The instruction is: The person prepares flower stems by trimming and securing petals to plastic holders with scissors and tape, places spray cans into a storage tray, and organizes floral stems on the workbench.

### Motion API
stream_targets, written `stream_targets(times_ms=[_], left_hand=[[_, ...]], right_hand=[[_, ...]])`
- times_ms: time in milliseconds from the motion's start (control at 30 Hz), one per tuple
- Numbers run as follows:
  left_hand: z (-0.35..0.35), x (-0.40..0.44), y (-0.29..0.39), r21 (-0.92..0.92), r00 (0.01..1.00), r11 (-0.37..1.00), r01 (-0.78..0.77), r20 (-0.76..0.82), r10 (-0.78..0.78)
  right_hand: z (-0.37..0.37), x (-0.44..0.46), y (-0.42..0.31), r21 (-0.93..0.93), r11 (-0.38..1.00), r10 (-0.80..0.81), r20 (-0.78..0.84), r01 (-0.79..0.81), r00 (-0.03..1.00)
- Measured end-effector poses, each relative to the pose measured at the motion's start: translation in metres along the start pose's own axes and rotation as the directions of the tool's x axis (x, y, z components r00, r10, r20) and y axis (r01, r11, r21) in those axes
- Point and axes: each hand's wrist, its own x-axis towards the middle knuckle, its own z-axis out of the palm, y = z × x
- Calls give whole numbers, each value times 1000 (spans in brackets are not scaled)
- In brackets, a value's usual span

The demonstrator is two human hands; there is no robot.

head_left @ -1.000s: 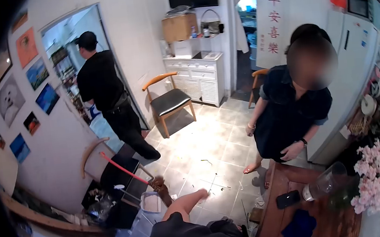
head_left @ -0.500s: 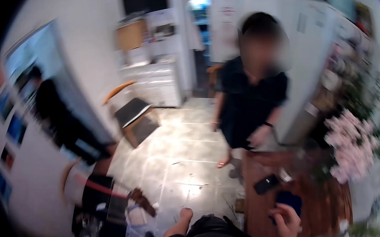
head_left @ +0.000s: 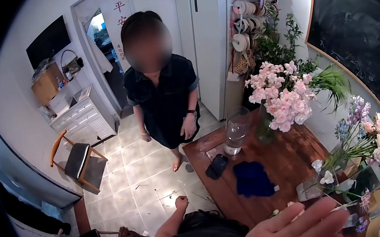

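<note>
"On the table (head_left: 291, 154)?"
"Blue cloth (head_left: 254, 179); seemed soft, light, best gathered mid-fold."
"Around the table?"
"Right hand (head_left: 280, 230), near edge, was spread; left hand (head_left: 181, 202), left side, was curled closed."

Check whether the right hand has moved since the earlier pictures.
Yes, the right hand has moved rightward and nearer the camera relative to the cloth, which its fingers overlapped.

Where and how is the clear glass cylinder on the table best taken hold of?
Probably around the middle of the wall of the glass cylinder, with the open right hand coming from the wearer's side, fingers wrapping round. It stands upright and its tall, round wall offers a side grip, while the pink flowers crowd its right.
</note>
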Motion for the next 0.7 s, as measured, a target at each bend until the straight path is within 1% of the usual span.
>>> stream_targets(times_ms=[33, 100, 133, 167, 200, 233, 300, 333, 400, 433, 500, 533, 600, 700], left_hand=[[4, 4, -3, 31, 999, 999, -40, 2, 40], [1, 8, -8, 36, 999, 998, 44, 3, -44], [1, 13, -16, 35, 997, 996, 79, -24, -78], [-1, 16, -24, 35, 992, 993, 115, -50, -114], [-3, 18, -33, 57, 994, 995, 86, -70, -82], [-5, 20, -43, 51, 991, 993, 109, -79, -105], [-6, 21, -59, 35, 984, 987, 157, -96, -153], [-7, 19, -61, 72, 977, 979, 190, -115, -181], [-9, 17, -66, 32, 976, 981, 194, -111, -189], [-10, 17, -67, 10, 976, 981, 193, -109, -191], [-12, 18, -67, -7, 973, 979, 202, -114, -201], [-12, 19, -65, -17, 972, 978, 206, -115, -207], [-16, 9, -46, -20, 976, 982, 187, -106, -188], [-14, 12, -49, 14, 981, 987, 157, -120, -155]], right_hand=[[1, -4, -4, -48, 999, 17, -44, -19, 999], [6, -18, -13, -135, 987, 75, -117, -91, 990], [7, -25, -15, -170, 976, 109, -141, -133, 984], [9, -27, -14, -167, 976, 106, -178, -136, 978], [10, -29, -13, -164, 976, 103, -215, -140, 971], [14, -9, -10, -110, 991, 56, -149, -73, 987], [8, 4, -2, -68, 997, -40, -30, 38, 999], [2, 5, 6, -81, 993, -86, 23, 87, 996], [3, 5, 7, -88, 993, -78, 46, 82, 996], [12, 10, 0, -82, 996, -32, 18, 33, 999], [18, 16, -6, -71, 997, 25, 15, -24, 1000], [18, 17, -6, -68, 997, 36, 40, -34, 999], [17, 17, -2, -34, 999, 10, 74, -8, 997], [16, 15, 9, 32, 998, -55, 109, 52, 993]])
